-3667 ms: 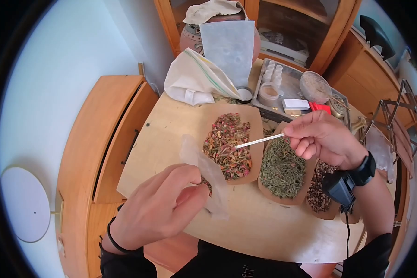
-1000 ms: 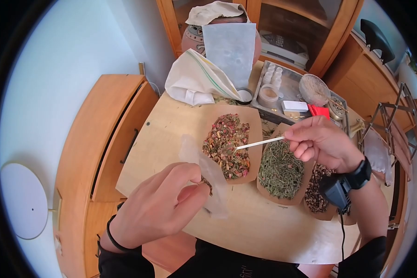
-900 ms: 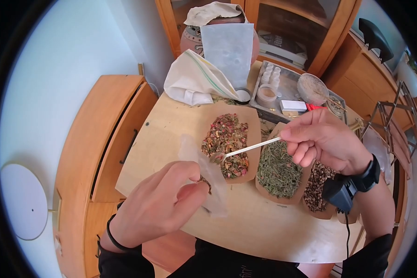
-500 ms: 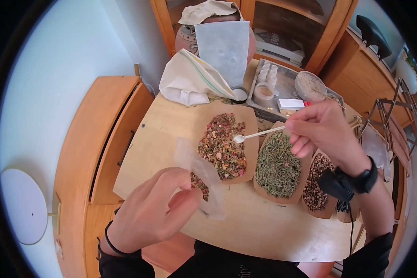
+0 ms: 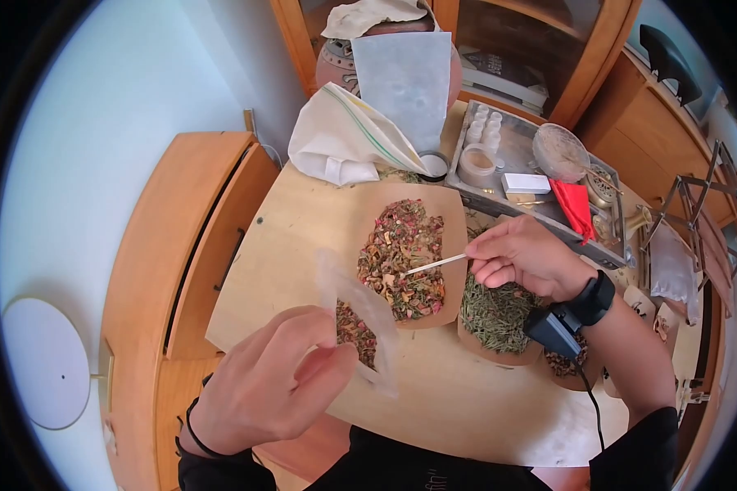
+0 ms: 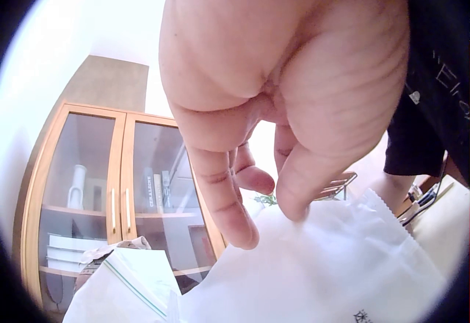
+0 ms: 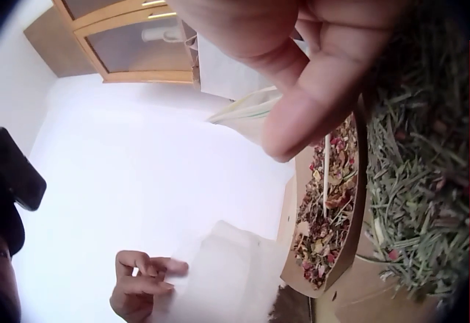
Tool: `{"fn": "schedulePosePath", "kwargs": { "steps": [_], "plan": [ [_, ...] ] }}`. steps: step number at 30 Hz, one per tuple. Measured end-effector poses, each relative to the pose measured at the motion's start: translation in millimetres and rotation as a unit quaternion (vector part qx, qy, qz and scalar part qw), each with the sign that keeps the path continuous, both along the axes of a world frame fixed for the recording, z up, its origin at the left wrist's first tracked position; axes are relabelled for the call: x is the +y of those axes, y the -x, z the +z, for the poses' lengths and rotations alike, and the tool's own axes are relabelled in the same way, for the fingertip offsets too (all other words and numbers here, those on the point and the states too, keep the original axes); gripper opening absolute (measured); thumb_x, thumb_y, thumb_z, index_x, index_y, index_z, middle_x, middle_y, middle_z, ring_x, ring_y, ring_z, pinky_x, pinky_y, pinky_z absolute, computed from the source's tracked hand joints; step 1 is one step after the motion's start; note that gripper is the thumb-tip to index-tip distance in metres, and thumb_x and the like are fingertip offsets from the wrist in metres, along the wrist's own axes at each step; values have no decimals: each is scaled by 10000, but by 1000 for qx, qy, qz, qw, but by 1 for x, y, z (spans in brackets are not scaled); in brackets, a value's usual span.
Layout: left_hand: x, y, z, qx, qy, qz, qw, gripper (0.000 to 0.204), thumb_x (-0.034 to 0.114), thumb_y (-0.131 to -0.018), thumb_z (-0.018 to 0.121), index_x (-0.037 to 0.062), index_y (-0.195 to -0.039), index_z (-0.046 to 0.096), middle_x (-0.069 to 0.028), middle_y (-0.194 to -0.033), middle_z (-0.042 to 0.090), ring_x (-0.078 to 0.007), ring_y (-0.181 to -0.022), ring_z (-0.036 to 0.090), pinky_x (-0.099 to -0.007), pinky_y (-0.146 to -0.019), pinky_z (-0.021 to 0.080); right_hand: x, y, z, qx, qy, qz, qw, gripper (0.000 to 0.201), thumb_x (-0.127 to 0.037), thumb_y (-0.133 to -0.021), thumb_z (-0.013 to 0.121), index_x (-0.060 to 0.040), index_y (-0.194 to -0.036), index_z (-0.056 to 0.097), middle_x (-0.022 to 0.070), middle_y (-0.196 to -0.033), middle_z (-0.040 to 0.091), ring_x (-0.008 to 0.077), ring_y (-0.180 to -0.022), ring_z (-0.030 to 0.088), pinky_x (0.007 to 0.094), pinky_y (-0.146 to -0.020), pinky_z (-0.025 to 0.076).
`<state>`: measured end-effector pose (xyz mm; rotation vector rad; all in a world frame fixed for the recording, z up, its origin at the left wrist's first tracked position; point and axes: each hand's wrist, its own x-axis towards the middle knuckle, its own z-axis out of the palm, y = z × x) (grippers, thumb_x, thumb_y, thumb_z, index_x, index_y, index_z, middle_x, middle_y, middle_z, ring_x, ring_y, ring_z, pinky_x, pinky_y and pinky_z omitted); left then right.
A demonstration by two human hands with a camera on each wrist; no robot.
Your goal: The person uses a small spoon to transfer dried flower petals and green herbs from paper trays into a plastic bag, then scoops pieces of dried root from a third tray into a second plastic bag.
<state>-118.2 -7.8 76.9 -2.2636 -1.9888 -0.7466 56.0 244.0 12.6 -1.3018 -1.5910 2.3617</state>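
My left hand [image 5: 274,372] pinches the edge of a translucent white pouch [image 5: 381,315], held mouth up over the table's near left. Dried petals and leaves show inside the pouch; the left wrist view has its white side [image 6: 308,279] below my fingertips. Between thumb and fingers, my right hand [image 5: 526,258] pinches the handle of a slim white spoon [image 5: 438,263]. The spoon's far end lies at a mix of dried flowers [image 5: 397,241] in a brown paper tray [image 5: 455,225], its bowl hidden among the pieces. In the right wrist view, the spoon handle [image 7: 326,176] crosses the same mix.
Right of the flower tray stands a tray of green needle-like herbs [image 5: 499,323], then one of brown bits [image 5: 567,367]. Behind are a cloth bag [image 5: 340,135], a leaning white sheet [image 5: 405,90] and a grey tray [image 5: 512,213] with jars and a red cloth [image 5: 573,209].
The spoon went towards the pouch, came back over the flower tray with its pale bowl showing, and now dips into the mix. My right hand has shifted left and down; the left still holds the pouch.
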Motion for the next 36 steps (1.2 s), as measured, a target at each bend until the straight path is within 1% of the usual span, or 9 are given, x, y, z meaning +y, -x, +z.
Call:
{"fn": "schedulePosePath", "kwargs": {
  "steps": [7,12,14,18,21,24,28,35,36],
  "plan": [
    [1,1,1,-21,7,-7,1000,176,-58,-673,727,-9,-795,610,-113,-888,515,-304,-866,640,-373,-692,551,8,-20,11,4,19,-14,1000,176,-85,-874,659,72,-952,648,113,-800,676,138,-669,680,221,-595,581],
    [4,-1,4,-20,24,-8,999,181,-48,-699,723,-10,-826,600,-109,-899,525,-286,-867,641,-350,-699,543,1,-27,63,16,-39,2,999,178,-96,-882,649,62,-964,659,113,-765,682,138,-616,676,206,-546,569],
    [4,-1,2,-60,44,6,997,184,-42,-710,722,-11,-840,596,-112,-906,532,-281,-865,640,-345,-702,540,-11,-23,86,19,-71,20,997,182,-98,-876,653,69,-946,663,121,-739,677,152,-594,676,224,-536,568],
    [7,-3,0,-78,44,18,996,178,-38,-711,722,-11,-835,598,-115,-917,535,-279,-866,639,-345,-699,539,-43,-6,113,-6,-126,71,989,181,-81,-868,638,95,-900,662,121,-726,671,163,-574,669,250,-522,571],
    [9,-4,2,-109,47,28,992,164,-39,-709,721,-14,-816,600,-118,-928,534,-276,-863,639,-340,-698,540,-53,-6,121,5,-187,63,980,168,-59,-862,627,103,-894,655,120,-720,662,167,-582,672,251,-518,571],
    [6,-1,1,-58,30,7,998,152,-38,-714,717,-17,-811,601,-114,-911,528,-284,-864,639,-344,-700,543,-30,-14,108,10,-259,18,966,159,-39,-859,617,112,-894,648,129,-724,656,176,-590,676,256,-517,575],
    [6,-1,2,-37,29,-9,999,146,-46,-709,710,-16,-811,611,-110,-887,510,-299,-865,640,-361,-700,549,-1,-19,57,-22,-268,0,963,156,-34,-855,616,112,-898,646,134,-728,651,182,-589,677,264,-516,581],
    [6,0,0,-20,20,-11,1000,158,-50,-697,713,-11,-816,617,-109,-878,499,-311,-859,641,-374,-696,556,-7,-4,17,-58,-159,30,985,148,-56,-870,640,79,-927,661,114,-694,662,153,-566,668,242,-508,575],
    [6,0,0,-20,20,-12,1000,158,-50,-697,713,-11,-816,617,-109,-878,499,-311,-859,641,-374,-696,556,-9,-3,12,-45,-105,24,993,147,-61,-872,643,73,-927,662,113,-704,665,153,-576,671,241,-517,577]
  ]
}}
